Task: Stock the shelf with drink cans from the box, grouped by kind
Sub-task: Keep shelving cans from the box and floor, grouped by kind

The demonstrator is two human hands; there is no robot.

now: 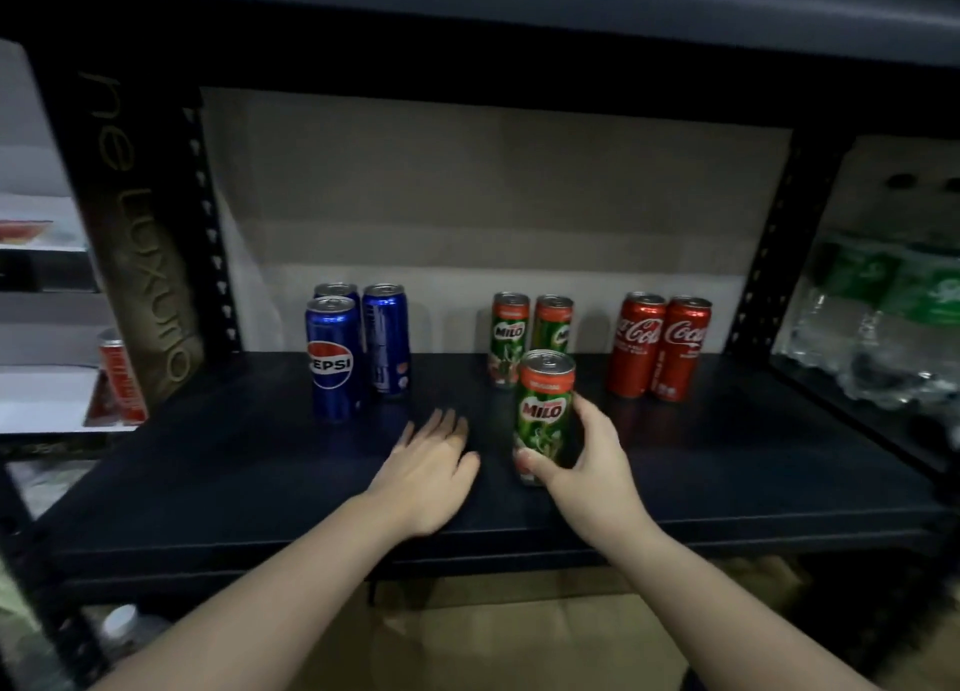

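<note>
Head view: my right hand [587, 462] fingers wrap a Milo can [545, 415], upright, mid-shelf [208, 482] toward the front edge. Milo pair [530, 337] sits straight behind it, so push back. Left hand [431, 472] flat on shelf, fingers spread, empty.

We reach both bare forearms up and forward onto the shelf board [208, 482], our landmark. Our left hand [431, 472] lies palm down, flat on the board near its front edge, fingers [441, 425] straight and close together pointing toward the back, thumb out to the side, holding nothing. Our right hand [592, 462] sits just beside it, further along the board, curled around the front Milo can [543, 410]: thumb low across the can's near face, fingers wrapped behind its far side, wrist bent slightly inward.
</note>
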